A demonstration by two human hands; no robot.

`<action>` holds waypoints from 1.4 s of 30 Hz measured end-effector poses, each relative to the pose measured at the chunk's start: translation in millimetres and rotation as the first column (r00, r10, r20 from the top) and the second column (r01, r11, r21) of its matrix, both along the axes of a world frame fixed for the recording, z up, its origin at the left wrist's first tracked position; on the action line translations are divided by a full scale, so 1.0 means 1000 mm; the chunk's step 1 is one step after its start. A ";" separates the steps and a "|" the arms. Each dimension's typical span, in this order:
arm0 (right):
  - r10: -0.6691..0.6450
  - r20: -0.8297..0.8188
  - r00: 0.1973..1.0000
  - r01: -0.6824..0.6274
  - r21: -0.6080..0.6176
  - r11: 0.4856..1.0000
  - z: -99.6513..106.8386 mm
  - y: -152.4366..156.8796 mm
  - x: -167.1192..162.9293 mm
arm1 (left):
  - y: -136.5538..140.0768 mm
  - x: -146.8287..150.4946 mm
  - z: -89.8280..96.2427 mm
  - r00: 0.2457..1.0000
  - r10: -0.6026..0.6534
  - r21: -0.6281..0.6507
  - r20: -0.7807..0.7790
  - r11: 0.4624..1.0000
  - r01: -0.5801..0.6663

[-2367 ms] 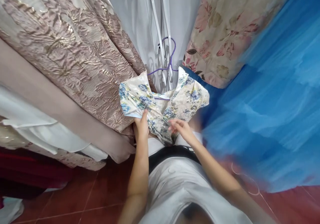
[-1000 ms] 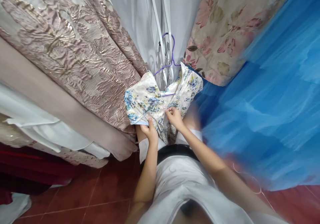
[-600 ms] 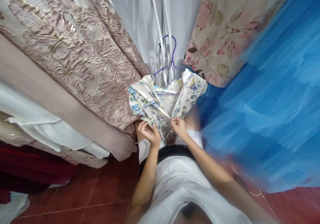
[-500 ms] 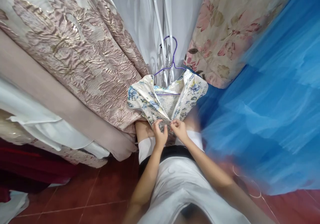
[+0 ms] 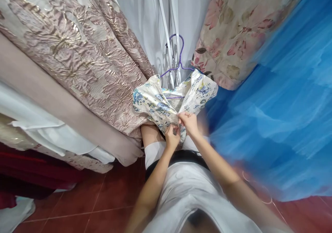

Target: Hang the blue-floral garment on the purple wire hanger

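A white dress with blue and yellow flowers hangs over my lap on a purple hanger. Its front-facing opening makes a V that narrows to a zipper. Fingers of my right hand pinch at the bottom of that V; the pull tab itself is hidden by them. Just below and to the left, my left hand is closed on the fabric near the zipper line. The lower part of the dress is partly hidden behind my hands.
A pink and gold textured gown hangs at the left, close to the dress. White straps dangle behind the hanger. On the right hang a pink floral garment and blue tulle. Red tiles cover the floor.
My right hand has moved up along the opening, and the V now closes higher. My left hand has shifted right and closed its fingers on the fabric below.
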State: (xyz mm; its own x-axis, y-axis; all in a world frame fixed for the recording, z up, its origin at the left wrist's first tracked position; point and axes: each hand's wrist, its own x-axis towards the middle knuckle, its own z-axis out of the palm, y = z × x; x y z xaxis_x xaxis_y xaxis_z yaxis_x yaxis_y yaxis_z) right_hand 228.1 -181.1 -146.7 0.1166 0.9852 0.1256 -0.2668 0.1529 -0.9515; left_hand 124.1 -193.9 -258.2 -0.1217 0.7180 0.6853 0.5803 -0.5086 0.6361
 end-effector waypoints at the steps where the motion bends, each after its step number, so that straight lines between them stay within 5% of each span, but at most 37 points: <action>1: -0.013 -0.011 1.000 0.013 0.036 0.999 0.012 0.007 -0.002 | -0.001 0.000 0.001 1.000 -0.002 -0.010 0.001 1.000 0.002; 11: -0.019 -0.049 0.999 0.030 0.224 0.974 0.107 0.067 -0.002 | -0.015 0.018 0.013 0.992 -0.105 -0.058 -0.063 0.993 0.102; 16: 0.029 -0.026 0.999 -0.022 0.220 0.975 0.124 0.072 0.014 | -0.020 0.016 -0.007 0.981 -0.176 -0.128 -0.078 0.978 0.165; 19: 0.090 0.002 0.996 -0.088 0.217 0.972 0.122 0.065 0.017 | -0.017 0.005 -0.001 0.982 -0.185 -0.094 -0.031 0.979 0.182; 22: 0.111 0.025 0.993 -0.114 0.200 0.973 0.116 0.055 0.018 | -0.005 -0.010 0.050 0.991 -0.134 0.124 -0.011 0.983 0.134; 25: 0.102 0.057 0.993 -0.112 0.223 0.968 0.112 0.049 0.018 | 0.017 -0.023 0.134 0.996 -0.050 0.335 -0.073 0.939 0.072; 29: 0.035 0.098 0.995 -0.062 0.286 0.956 0.112 0.051 0.019 | 0.054 -0.031 0.223 0.924 -0.085 0.302 -0.373 0.930 0.208; 33: -0.092 0.149 0.984 0.036 0.341 0.940 0.104 0.058 0.017 | 0.077 -0.028 0.249 0.832 -0.095 0.217 -0.547 0.943 0.251; 37: -0.096 0.200 0.975 0.038 0.273 0.961 0.076 0.054 0.013 | 0.084 -0.040 0.264 0.899 -0.082 0.294 -0.430 0.929 0.225; 42: -0.037 0.273 0.961 0.000 0.135 0.991 0.032 0.026 0.018 | 0.096 -0.112 0.274 0.965 0.093 0.364 -0.244 0.931 0.002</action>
